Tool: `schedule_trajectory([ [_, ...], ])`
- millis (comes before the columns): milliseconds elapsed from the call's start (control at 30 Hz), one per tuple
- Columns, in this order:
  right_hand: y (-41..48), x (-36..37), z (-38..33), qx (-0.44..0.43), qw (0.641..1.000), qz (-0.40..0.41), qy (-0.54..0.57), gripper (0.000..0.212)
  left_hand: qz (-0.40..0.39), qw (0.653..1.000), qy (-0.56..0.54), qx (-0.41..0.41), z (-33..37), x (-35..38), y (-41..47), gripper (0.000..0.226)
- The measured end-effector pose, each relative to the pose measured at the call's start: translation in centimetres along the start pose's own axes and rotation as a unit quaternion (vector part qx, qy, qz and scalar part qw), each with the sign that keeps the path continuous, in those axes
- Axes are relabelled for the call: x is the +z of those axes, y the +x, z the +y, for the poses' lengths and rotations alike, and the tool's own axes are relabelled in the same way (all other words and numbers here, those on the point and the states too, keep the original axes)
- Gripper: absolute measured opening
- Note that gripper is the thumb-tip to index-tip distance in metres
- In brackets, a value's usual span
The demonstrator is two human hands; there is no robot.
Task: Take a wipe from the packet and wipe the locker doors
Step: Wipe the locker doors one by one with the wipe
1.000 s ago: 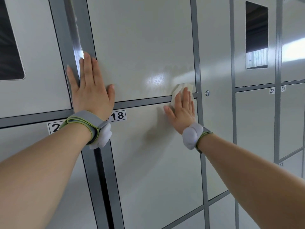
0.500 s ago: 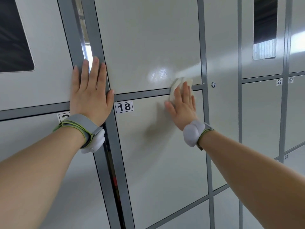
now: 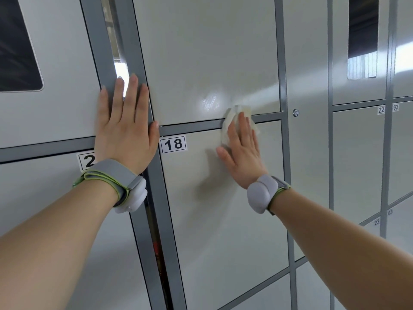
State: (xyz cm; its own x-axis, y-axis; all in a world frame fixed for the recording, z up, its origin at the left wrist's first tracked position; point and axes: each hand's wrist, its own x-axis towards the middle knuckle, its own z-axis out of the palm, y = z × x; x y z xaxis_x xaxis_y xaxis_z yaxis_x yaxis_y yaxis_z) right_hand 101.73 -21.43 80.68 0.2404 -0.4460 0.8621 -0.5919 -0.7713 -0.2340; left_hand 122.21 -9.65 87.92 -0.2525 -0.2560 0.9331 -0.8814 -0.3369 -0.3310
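I had my right hand (image 3: 242,151) flat against the locker door marked 18 (image 3: 223,209), fingers straight and close together, pressing a crumpled white wipe (image 3: 237,118) under the fingertips rather than pinching it. The wipe sat at the top edge of that door, lapping over the grey horizontal frame bar (image 3: 192,125) and just touching the bottom of the upper door (image 3: 207,54), where a smeared glossy patch (image 3: 211,101) showed beside it. My left hand (image 3: 125,128) was spread open, palm flat, holding nothing, laid across the grey vertical frame post (image 3: 136,54) where it met the horizontal bar, its thumb reaching toward the number label 18 (image 3: 173,144). A second label (image 3: 86,162), partly covered by my left wrist, showed only a 2. Each wrist wore a grey band with a rounded pod (image 3: 260,194). A small round keyhole (image 3: 296,113) sat on the narrow panel right of the wipe, near it but apart.
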Motion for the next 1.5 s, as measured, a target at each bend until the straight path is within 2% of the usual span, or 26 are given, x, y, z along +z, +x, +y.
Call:
schedule_trajectory([
  [100,1.3,-0.4,0.6,0.125,0.99,0.033,0.051,0.074,0.007,1.0,-0.003,0.0,0.2,-0.1,-0.1,0.06],
  [167,1.8,0.1,0.0,0.155,0.985,0.041,0.056,0.073,0.009,1.0,-0.005,0.001,0.3,-0.1,-0.1,0.06],
  [233,1.4,0.8,-0.8,0.132,0.989,0.048,0.039,0.083,0.01,1.0,-0.005,-0.001,0.2,-0.1,-0.1,0.059],
  [300,0.5,1.4,-1.7,0.066,0.997,0.037,0.02,0.09,0.009,1.0,-0.003,-0.002,0.2,-0.1,-0.1,0.059],
  [400,-0.6,1.6,-2.3,-0.021,1.0,-0.002,0.015,0.091,0.009,1.0,-0.004,-0.002,0.2,-0.1,0.0,0.059],
  [467,-0.8,1.1,-2.0,-0.048,0.998,-0.022,0.015,0.09,0.007,1.0,-0.006,0.0,0.1,-0.1,-0.1,0.059],
  [533,-0.3,0.3,-1.4,-0.034,0.999,-0.011,0.02,0.091,0.007,1.0,-0.005,-0.001,0.1,-0.1,-0.2,0.059],
  [633,1.0,-0.2,-1.3,0.076,0.996,0.009,0.049,0.074,0.01,1.0,-0.008,-0.002,0.1,-0.1,-0.2,0.058],
  [700,1.3,0.3,-2.1,0.099,0.994,0.022,0.04,0.076,0.011,1.0,-0.008,-0.001,0.2,-0.1,-0.1,0.058],
  [800,0.6,1.2,-3.1,0.032,0.999,0.016,0.02,0.086,0.01,1.0,-0.012,-0.001,0.2,-0.1,-0.2,0.059],
  [900,-0.6,1.5,-3.4,-0.052,0.998,-0.023,-0.004,0.082,0.011,1.0,-0.015,-0.001,0.1,-0.1,-0.2,0.059],
  [967,-0.7,0.9,-3.1,-0.072,0.997,-0.034,-0.004,0.081,0.013,1.0,-0.018,-0.001,0.0,-0.1,-0.2,0.058],
  [1033,-0.2,0.1,-2.5,-0.062,0.998,-0.027,0.003,0.081,0.013,1.0,-0.022,0.001,-0.1,0.0,-0.2,0.058],
  [1167,1.1,-0.8,-1.9,0.057,0.997,0.007,0.057,0.068,0.022,0.999,-0.024,0.004,0.0,0.0,-0.2,0.057],
  [1233,1.1,-0.1,-2.6,0.077,0.996,0.019,0.051,0.072,0.024,0.999,-0.023,0.004,0.0,0.0,-0.2,0.058],
  [1333,0.3,1.1,-3.7,0.03,0.999,0.009,0.033,0.087,0.022,0.999,-0.024,0.003,0.0,0.1,-0.2,0.058],
  [1500,-1.1,0.9,-3.6,-0.053,0.998,-0.045,0.007,0.084,0.017,0.999,-0.021,-0.032,0.1,0.0,-0.2,0.063],
])
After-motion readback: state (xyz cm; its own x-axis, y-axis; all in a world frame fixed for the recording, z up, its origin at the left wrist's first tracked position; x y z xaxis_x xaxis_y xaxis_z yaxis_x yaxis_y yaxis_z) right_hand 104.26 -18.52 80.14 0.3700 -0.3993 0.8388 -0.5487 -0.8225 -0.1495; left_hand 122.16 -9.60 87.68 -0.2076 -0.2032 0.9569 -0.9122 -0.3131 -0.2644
